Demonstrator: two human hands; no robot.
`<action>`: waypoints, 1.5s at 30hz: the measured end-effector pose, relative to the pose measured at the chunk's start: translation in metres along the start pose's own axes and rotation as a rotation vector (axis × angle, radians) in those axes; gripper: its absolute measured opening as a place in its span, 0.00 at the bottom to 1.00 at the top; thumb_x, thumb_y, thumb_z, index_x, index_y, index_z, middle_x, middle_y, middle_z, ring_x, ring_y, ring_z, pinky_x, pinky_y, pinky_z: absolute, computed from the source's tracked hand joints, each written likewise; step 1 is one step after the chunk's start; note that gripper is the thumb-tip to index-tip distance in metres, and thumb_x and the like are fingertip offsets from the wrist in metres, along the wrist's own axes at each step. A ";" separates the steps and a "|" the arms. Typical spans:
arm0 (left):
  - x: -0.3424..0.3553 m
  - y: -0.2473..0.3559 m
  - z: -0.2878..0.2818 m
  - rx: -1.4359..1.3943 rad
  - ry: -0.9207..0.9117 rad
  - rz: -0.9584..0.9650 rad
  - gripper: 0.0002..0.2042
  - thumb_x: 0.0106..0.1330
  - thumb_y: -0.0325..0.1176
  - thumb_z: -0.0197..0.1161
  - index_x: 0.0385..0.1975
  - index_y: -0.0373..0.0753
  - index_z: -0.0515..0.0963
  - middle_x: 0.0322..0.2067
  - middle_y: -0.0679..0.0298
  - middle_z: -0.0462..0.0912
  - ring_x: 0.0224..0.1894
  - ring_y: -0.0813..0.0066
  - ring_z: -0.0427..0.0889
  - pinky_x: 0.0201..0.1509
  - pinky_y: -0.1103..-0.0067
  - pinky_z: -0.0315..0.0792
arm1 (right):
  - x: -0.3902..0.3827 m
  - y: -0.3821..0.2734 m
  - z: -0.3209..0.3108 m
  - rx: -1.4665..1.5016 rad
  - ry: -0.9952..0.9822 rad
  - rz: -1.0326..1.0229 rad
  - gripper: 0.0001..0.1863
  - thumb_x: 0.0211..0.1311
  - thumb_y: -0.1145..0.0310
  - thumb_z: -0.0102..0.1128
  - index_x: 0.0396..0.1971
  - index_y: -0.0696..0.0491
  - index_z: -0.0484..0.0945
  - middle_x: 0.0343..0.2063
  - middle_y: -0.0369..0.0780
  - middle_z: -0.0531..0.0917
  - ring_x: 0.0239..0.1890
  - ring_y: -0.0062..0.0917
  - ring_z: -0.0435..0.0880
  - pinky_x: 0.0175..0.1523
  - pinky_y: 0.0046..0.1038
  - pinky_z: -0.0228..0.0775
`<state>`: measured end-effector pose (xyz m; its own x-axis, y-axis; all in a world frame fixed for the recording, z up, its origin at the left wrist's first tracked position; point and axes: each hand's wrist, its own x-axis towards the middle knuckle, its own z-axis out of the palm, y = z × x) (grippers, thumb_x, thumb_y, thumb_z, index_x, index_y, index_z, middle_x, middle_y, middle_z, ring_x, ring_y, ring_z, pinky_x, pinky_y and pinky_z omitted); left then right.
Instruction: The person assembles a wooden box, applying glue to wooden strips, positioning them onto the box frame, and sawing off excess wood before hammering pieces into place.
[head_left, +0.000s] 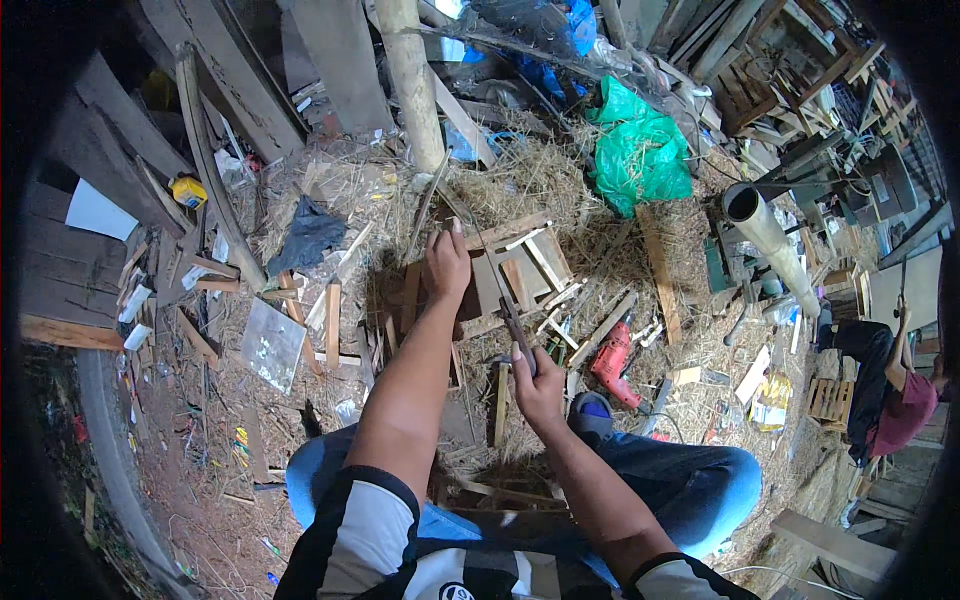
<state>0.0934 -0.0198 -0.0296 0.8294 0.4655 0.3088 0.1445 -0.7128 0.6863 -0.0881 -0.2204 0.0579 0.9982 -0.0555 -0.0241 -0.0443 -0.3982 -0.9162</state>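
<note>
My right hand [540,388] is closed round the handle of a handsaw [508,306]. The saw's narrow blade slants up and away, across a strip of wood [510,229]. My left hand [447,262] is closed on the strip's left end, beside the blade's far part. Under both lies a low wooden frame or box [545,262] with pale slats and a brown side. Whether the teeth are sunk into the wood, I cannot tell.
A red power drill [612,368] lies right of my right hand, near my foot. Beyond are a green plastic sheet [640,150] and an upright pole [412,90]. A metal sheet [273,345] lies left among wood offcuts. Another person [890,385] sits far right.
</note>
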 end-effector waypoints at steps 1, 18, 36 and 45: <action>0.002 -0.004 0.000 -0.004 0.012 0.012 0.17 0.75 0.42 0.52 0.33 0.33 0.76 0.38 0.48 0.77 0.40 0.38 0.76 0.42 0.52 0.71 | 0.004 -0.006 0.002 0.025 -0.002 0.006 0.21 0.69 0.60 0.63 0.22 0.59 0.71 0.13 0.43 0.70 0.18 0.19 0.67 0.24 0.32 0.62; -0.027 0.010 -0.008 0.190 0.005 0.181 0.10 0.69 0.40 0.61 0.38 0.41 0.82 0.42 0.57 0.78 0.50 0.51 0.73 0.56 0.60 0.68 | 0.009 0.024 0.000 0.142 0.000 0.096 0.23 0.70 0.60 0.62 0.21 0.59 0.67 0.15 0.38 0.65 0.23 0.17 0.62 0.26 0.30 0.58; -0.032 -0.011 -0.015 -0.220 -0.059 -0.142 0.11 0.66 0.29 0.65 0.45 0.36 0.76 0.33 0.54 0.83 0.33 0.60 0.83 0.40 0.66 0.76 | 0.014 -0.003 -0.011 0.361 0.016 0.157 0.23 0.71 0.61 0.62 0.18 0.55 0.66 0.17 0.30 0.65 0.24 0.14 0.61 0.26 0.26 0.54; -0.031 0.040 -0.043 -0.777 -0.059 -0.735 0.12 0.68 0.25 0.65 0.47 0.37 0.69 0.39 0.54 0.83 0.23 0.73 0.85 0.20 0.79 0.75 | 0.016 -0.001 -0.014 0.317 0.023 0.109 0.22 0.70 0.60 0.63 0.19 0.55 0.67 0.17 0.29 0.64 0.22 0.14 0.61 0.25 0.26 0.53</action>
<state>0.0501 -0.0402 0.0164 0.7066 0.6035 -0.3695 0.2539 0.2712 0.9284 -0.0723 -0.2337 0.0635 0.9869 -0.1040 -0.1232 -0.1322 -0.0845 -0.9876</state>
